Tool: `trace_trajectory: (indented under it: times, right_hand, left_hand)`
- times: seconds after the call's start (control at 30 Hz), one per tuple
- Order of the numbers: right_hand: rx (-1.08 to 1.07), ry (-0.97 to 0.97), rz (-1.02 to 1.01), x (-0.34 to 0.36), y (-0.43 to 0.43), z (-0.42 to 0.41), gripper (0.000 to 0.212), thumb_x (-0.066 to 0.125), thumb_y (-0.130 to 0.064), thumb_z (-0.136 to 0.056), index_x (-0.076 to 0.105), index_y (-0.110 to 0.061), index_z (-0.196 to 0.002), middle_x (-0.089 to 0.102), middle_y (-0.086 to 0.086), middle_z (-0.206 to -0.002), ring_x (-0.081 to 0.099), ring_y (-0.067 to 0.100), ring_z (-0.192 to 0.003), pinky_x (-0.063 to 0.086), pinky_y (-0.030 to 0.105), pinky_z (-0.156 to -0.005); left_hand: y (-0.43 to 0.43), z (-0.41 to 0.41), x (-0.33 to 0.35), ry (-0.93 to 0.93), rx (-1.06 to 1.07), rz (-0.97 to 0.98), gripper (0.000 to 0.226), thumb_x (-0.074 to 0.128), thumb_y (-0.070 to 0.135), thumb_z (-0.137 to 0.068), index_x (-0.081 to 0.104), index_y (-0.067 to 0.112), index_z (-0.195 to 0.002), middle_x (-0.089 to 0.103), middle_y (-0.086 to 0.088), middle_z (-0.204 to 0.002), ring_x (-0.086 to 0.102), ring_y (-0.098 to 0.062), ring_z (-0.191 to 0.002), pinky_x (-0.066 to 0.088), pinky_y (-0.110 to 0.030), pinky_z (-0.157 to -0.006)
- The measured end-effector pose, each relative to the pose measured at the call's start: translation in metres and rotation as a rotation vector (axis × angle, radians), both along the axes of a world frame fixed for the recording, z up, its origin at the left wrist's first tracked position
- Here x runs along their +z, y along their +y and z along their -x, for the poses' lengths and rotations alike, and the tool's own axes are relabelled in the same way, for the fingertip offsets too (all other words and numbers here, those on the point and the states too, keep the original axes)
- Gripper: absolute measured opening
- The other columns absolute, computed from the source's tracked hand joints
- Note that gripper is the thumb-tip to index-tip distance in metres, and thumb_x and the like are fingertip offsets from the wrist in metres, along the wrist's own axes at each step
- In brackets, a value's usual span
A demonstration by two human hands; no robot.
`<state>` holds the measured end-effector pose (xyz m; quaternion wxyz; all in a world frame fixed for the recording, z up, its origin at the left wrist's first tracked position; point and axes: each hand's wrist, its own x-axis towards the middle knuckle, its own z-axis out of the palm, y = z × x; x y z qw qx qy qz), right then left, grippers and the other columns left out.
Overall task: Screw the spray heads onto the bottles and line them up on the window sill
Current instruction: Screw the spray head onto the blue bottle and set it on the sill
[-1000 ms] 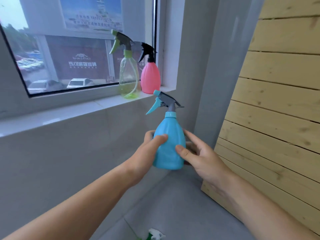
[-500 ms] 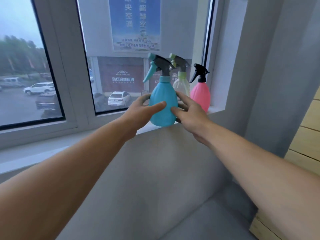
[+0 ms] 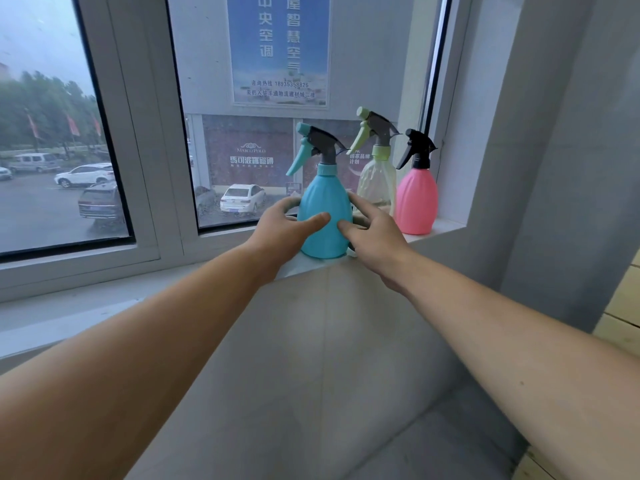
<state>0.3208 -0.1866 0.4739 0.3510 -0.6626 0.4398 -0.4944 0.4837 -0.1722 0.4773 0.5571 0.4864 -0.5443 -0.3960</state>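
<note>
Placing step; turquoise ribbed plastic spray bottle (image 3: 323, 216) with its grey-and-teal trigger head (image 3: 317, 145) screwed on stands upright on the pale window sill (image 3: 446, 227), base near the front edge; my left hand (image 3: 277, 230) and right hand (image 3: 375, 230) cup its belly from either side, fingers (image 3: 317, 220) curled loosely around it, thumbs on the front. Just right of it: clear yellow-green spray bottle (image 3: 375, 178), then pink plastic spray bottle (image 3: 415, 202) with black head, both capped. Judgement: row nearly set; next, nudge turquoise one back level with its neighbours, then let go gently so it doesn't tip.
</note>
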Motion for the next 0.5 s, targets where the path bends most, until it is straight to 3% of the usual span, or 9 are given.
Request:
trace_trajectory:
  times: [0.13,0.4,0.5]
  right_hand:
    - [-0.026,0.008,0.016,-0.003,0.001,-0.005,0.059,0.059,-0.021,-0.093,0.039,-0.036,-0.147,0.062,0.002,-0.13,0.063,0.018,-0.114,0.053,0.039,-0.099]
    - [-0.03,0.04,0.0,-0.003,0.008,-0.005,0.059,0.057,-0.022,-0.094,0.038,-0.035,-0.148,0.06,0.002,-0.137,0.06,0.018,-0.12,0.052,0.038,-0.101]
    - [-0.036,0.07,-0.009,-0.001,0.013,-0.004,0.062,0.055,-0.022,-0.096,0.032,-0.033,-0.152,0.053,0.003,-0.144,0.054,0.019,-0.128,0.047,0.038,-0.106]
  left_hand:
    - [-0.004,-0.006,-0.001,-0.003,-0.036,-0.01,0.091,0.087,0.04,-0.061,0.057,0.016,-0.143,0.077,-0.015,-0.119,0.076,-0.031,-0.106,0.057,-0.049,-0.101]
    - [-0.004,-0.007,0.006,-0.065,-0.012,-0.035,0.069,0.082,0.026,-0.085,0.054,0.015,-0.147,0.072,-0.013,-0.129,0.072,-0.029,-0.114,0.054,-0.047,-0.106]
    - [-0.001,-0.006,0.007,-0.101,0.032,-0.049,0.076,0.084,0.03,-0.083,0.05,0.016,-0.15,0.069,-0.012,-0.135,0.07,-0.028,-0.118,0.052,-0.046,-0.109]
